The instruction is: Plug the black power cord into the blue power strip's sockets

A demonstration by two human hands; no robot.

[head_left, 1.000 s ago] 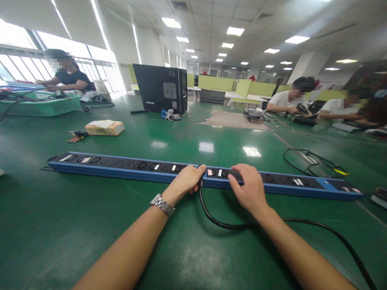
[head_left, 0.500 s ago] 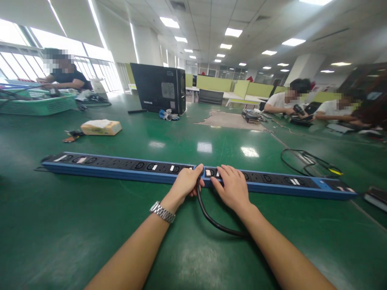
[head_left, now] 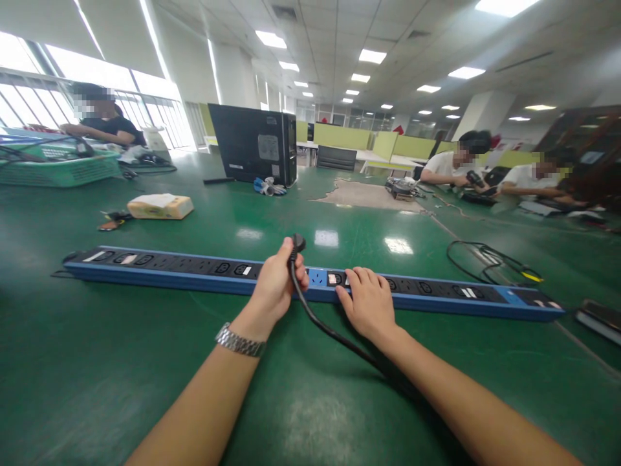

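A long blue and black power strip (head_left: 184,278) lies across the green table, with black sockets, white labels and a blue socket (head_left: 317,277) near its middle. My left hand (head_left: 275,283) is closed round a black plug (head_left: 297,243), raised above the strip just left of that blue socket. From the plug a thick black cable (head_left: 334,333) curves down and passes under my right forearm. Resting on the strip right of the blue socket, my right hand (head_left: 371,299) has its fingers spread and holds nothing.
Behind the strip are a tissue pack (head_left: 161,206), a black computer case (head_left: 252,145), gloves (head_left: 269,187) and a green basket (head_left: 58,169). A coiled cable (head_left: 485,259) lies at the right, near a dark object (head_left: 599,321). Several people sit farther back.
My left hand has lifted the plug off the strip and moved it up and left, uncovering the blue socket. My right hand has stayed on the strip.
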